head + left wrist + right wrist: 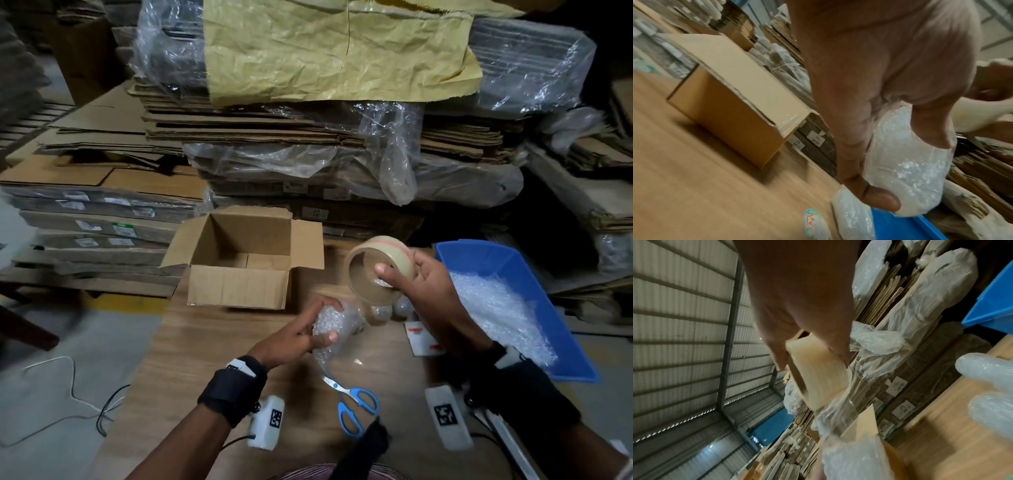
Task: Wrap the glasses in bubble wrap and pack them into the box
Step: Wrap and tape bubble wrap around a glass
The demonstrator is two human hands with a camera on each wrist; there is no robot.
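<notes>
Matt cardboard box (236, 287), wood-grain table (212, 346) — glossy plastic bubble wrap (330, 323).

Right hand (797, 305): seen from the wrist, fingers curled round the tape roll (818, 378).
Tape roll: held up, clear strip drawn downwards.
Bubble-wrapped bundle (855, 462): seen below, blurred.
Blue bin (995, 305): glimpsed top right.
</notes>
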